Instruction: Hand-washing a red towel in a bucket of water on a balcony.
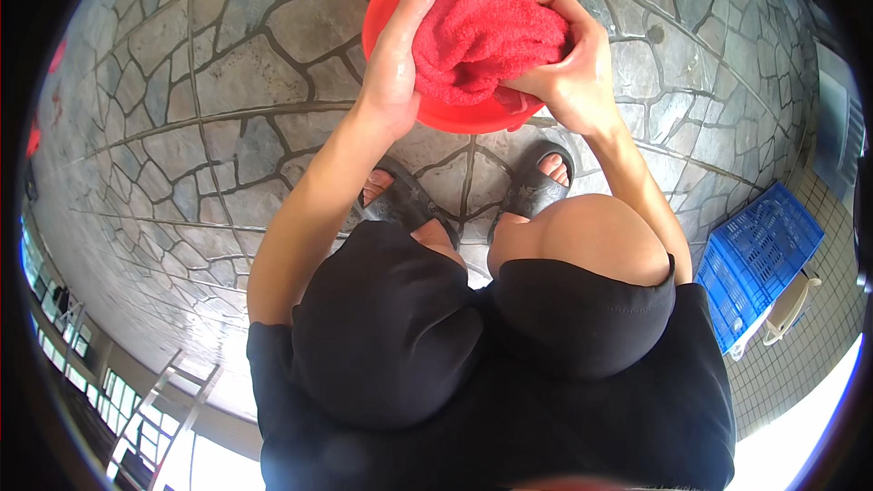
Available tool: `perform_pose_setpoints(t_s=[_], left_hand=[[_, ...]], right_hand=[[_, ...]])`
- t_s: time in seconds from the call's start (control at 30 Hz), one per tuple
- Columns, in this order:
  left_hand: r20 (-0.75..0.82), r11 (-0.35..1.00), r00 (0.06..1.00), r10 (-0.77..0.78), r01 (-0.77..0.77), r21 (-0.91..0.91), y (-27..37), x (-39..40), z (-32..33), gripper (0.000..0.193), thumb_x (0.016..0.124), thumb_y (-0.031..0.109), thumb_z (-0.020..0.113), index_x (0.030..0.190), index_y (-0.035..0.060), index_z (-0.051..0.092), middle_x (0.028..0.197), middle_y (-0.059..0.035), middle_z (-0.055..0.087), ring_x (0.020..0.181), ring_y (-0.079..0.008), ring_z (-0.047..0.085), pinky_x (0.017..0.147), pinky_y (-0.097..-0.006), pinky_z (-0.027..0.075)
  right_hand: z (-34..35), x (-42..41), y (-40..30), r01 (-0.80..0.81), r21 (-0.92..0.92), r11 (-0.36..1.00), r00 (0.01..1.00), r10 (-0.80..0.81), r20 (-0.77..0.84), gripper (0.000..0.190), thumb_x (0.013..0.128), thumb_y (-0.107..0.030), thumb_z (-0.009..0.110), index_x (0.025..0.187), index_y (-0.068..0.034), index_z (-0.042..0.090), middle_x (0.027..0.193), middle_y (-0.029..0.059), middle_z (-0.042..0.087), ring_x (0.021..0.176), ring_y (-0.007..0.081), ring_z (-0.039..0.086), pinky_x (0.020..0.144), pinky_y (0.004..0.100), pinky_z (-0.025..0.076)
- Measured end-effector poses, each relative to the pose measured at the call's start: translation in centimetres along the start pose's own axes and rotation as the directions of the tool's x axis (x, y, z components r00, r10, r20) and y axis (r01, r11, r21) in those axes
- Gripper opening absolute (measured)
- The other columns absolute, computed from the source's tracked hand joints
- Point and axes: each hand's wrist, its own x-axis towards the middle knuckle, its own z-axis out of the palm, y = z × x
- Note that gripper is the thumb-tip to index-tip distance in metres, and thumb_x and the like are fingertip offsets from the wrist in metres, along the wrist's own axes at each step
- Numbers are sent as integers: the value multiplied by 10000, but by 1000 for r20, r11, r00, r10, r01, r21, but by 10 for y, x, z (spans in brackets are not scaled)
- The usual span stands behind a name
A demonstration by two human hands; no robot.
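A bunched red terry towel (487, 37) is gathered between my two hands, over a red plastic basin (389, 3). My left hand (402, 58) presses along the towel's left side, its thumb pointing up. On the right side my right hand (576, 58) grips the cloth with curled fingers and thumb. Skin on both hands looks wet. Part of the basin's inside shows whitish flecks near the top; the towel and hands hide most of the rest.
Grey sandals (409, 201) on my feet stand on the stone-patterned floor (320, 13), just below the basin. A blue plastic crate (764, 259) lies at the right, beside a cream-coloured object (791, 307). A metal ladder (164, 416) appears at lower left.
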Motion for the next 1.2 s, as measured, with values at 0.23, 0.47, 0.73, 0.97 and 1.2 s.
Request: perform_pose_setpoints(t_s=[0.23, 0.47, 0.73, 0.97, 1.2], left_hand=[[184, 858, 948, -258, 313, -407, -12, -1, 5, 381, 951, 373, 669, 1208, 93, 637, 1133, -47, 691, 1051, -179, 651, 950, -368, 514], [73, 904, 981, -180, 194, -381, -24, -6, -13, 339, 983, 271, 569, 1214, 30, 631, 1147, -86, 697, 1063, -194, 664, 974, -380, 521], [221, 885, 969, -113, 199, -422, 16, -11, -29, 527, 984, 418, 442, 1307, 28, 587, 1287, -129, 648, 1203, -290, 613, 1059, -448, 474], [206, 978, 976, -66, 104, -180, 47, -12, -44, 673, 995, 554, 383, 1470, 84, 454, 1512, -143, 467, 1371, -409, 464, 1155, -593, 371], [192, 985, 970, -151, 165, -59, 73, -30, -25, 683, 984, 524, 380, 1470, 47, 440, 1495, -175, 472, 1365, -403, 472, 1150, -576, 391]], right_hand=[[8, -14, 24, 194, -67, 979, 981, -191, 38, 738, 731, -141, 767, 1378, 0, 442, 1294, 181, 567, 1225, 282, 551, 1065, 409, 430], [11, -9, 34, 328, -288, 900, 944, -322, 70, 852, 916, -616, 469, 1498, -2, 361, 1508, 229, 358, 1442, 359, 292, 1185, 467, 244], [40, 11, 52, -403, 723, 561, 881, 451, 141, 751, 1026, -637, 392, 1395, 1, 535, 1415, 146, 535, 1318, 223, 492, 1136, 350, 353], [40, 7, 34, -428, 889, 164, 848, 413, 332, 777, 989, -620, 492, 1459, -3, 445, 1450, 147, 520, 1329, 269, 509, 1153, 436, 372], [64, 23, 47, -517, 768, 377, 768, 600, 222, 674, 980, -529, 547, 1417, -18, 497, 1446, 131, 526, 1338, 230, 494, 1132, 393, 372]])
